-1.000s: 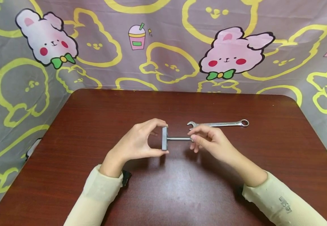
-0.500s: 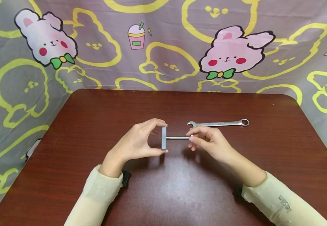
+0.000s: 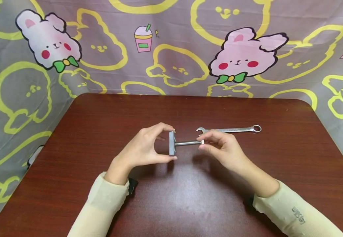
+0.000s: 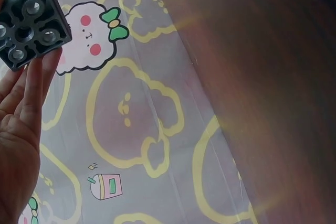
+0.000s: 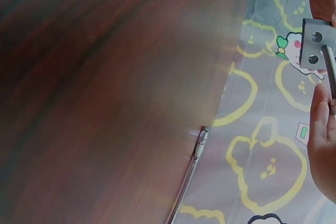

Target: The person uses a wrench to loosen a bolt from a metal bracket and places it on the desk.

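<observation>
My left hand (image 3: 141, 148) holds a grey square plate (image 3: 172, 144) on edge above the table, thumb below and fingers above. A metal bolt (image 3: 187, 143) stands out from the plate's right face, slightly tilted up at its head. My right hand (image 3: 224, 149) pinches around the bolt's head with thumb and index finger. In the left wrist view, the plate's dark back (image 4: 32, 20) shows recesses and several round holes. The right wrist view shows the plate's smooth face (image 5: 310, 48) with holes and the bolt's shank (image 5: 330, 66) at its centre.
A combination wrench (image 3: 233, 130) lies on the brown table (image 3: 115, 112) behind my right hand, its open end to the left. A patterned cloth (image 3: 177, 36) with rabbits and yellow outlines hangs behind and at both sides.
The bolt's head end has tipped up a little and its pale head now shows between the right thumb and index finger. The plate has turned slightly; the wrench lies unmoved.
</observation>
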The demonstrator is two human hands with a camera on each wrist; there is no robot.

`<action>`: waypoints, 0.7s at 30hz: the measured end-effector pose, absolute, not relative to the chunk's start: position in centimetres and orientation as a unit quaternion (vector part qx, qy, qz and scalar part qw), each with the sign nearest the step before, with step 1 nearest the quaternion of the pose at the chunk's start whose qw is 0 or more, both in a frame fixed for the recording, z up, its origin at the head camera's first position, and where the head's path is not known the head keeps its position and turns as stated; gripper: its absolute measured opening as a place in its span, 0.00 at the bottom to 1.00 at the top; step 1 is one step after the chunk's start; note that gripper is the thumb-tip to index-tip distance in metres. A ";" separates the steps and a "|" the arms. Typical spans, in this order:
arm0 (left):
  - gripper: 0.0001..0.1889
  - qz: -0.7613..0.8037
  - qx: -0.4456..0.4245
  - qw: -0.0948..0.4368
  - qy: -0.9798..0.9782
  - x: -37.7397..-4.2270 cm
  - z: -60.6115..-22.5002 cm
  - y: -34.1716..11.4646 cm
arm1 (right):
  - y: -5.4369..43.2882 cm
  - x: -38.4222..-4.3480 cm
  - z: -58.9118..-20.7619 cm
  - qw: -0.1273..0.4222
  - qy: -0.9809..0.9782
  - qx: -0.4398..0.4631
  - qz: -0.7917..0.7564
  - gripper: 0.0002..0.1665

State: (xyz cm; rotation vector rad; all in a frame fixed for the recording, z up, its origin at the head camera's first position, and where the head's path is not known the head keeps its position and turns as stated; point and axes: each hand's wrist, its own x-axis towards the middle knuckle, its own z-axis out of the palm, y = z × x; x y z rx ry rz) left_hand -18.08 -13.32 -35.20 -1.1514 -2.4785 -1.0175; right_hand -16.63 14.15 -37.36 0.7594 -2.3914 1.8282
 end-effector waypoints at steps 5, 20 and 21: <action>0.36 -0.377 -0.374 0.076 -0.844 -18.1 -35.1 -13.4 | 14.3 -16.6 -37.5 0.050 -0.760 0.264 0.592 0.14; 0.36 -0.357 -0.356 0.052 -0.862 -19.0 -35.5 -14.1 | 14.9 -17.4 -37.8 0.026 -0.758 0.257 0.598 0.13; 0.36 -0.355 -0.357 0.050 -0.863 -19.3 -35.6 -14.2 | 15.0 -17.5 -37.9 0.022 -0.764 0.255 0.592 0.13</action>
